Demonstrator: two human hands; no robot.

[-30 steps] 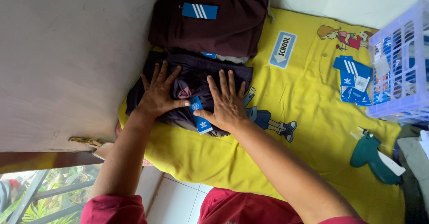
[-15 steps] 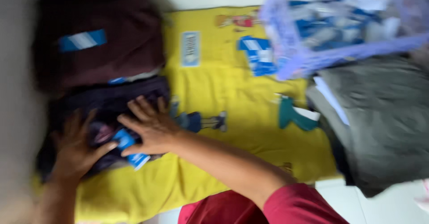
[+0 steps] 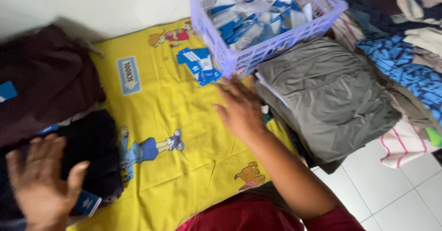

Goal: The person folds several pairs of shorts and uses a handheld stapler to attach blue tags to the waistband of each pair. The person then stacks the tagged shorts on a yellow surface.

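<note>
Rightward, the right hand [image 3: 239,109] has left the folded dark garment [image 3: 92,143], spread flat near the soft, light grey trousers [image 3: 327,97]; left hand [image 3: 43,185] spread, pressing.

yellow cartoon cloth [image 3: 193,120], lilac basket [image 3: 258,51], grey-green garment [image 3: 331,97]
</note>
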